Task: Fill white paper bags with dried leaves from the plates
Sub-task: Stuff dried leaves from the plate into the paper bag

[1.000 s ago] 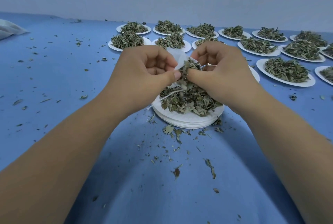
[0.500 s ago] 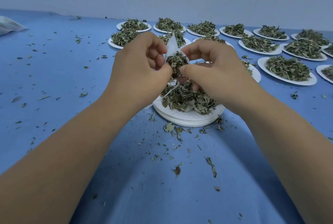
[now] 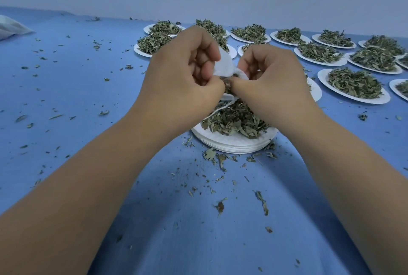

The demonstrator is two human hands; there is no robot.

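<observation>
We hold small white paper bag [image 3: 225, 66] by mouth: left hand [image 3: 183, 80] curled on rim, right hand [image 3: 271, 84] pinching dried green leaves [image 3: 227, 81] into it. Bag held over white round paper plate stack [image 3: 234, 145], 12 o'clock, catching spills.

Thin matt white paper bag [image 3: 223, 65], crinkled dry leaves [image 3: 234, 120], matt paper plates [image 3: 234, 143], smooth blue cloth [image 3: 88, 80].

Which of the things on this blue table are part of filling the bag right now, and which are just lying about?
In use: white paper bag, held by left hand and right hand; near pile of dried leaves; the stack of plates under it; the waiting plates of leaves.
Lying about: loose leaf bits on the blue cloth; white bundle at far left.
</observation>
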